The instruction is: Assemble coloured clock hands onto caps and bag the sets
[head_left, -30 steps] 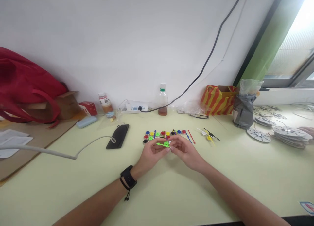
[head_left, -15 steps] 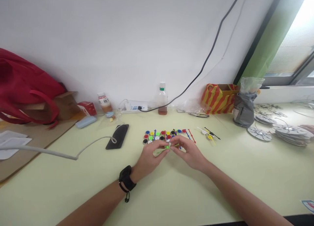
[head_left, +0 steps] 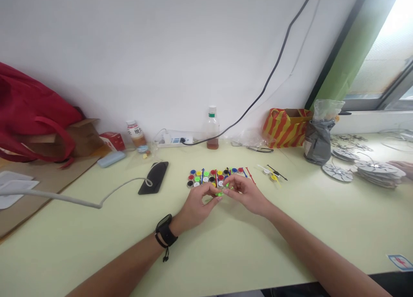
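Near the middle of the table, my left hand (head_left: 197, 205) pinches a small bright green plastic piece (head_left: 219, 194) between thumb and fingers. My right hand (head_left: 248, 196) meets it from the other side, thumb and fingertips drawn together by the green piece; what they grip is too small to make out. Just beyond both hands lie rows of small round discs (head_left: 198, 173) in red, blue, yellow, green, black and white. Thin coloured arrow-shaped pointers (head_left: 248, 175) lie among them and at their right end. My fingers hide part of the rows.
Right of the discs lie loose black, yellow and white pointers (head_left: 274, 174). A phone (head_left: 154, 178) with a grey cable is at left. A bottle (head_left: 212, 131) and power strip (head_left: 176, 140) stand by the wall. Stacked round plates (head_left: 379, 172) and another person's hand (head_left: 403, 168) are far right.
My right fingers have drawn slightly apart from the green piece, which stays in my left hand. The whole view has shifted a little.
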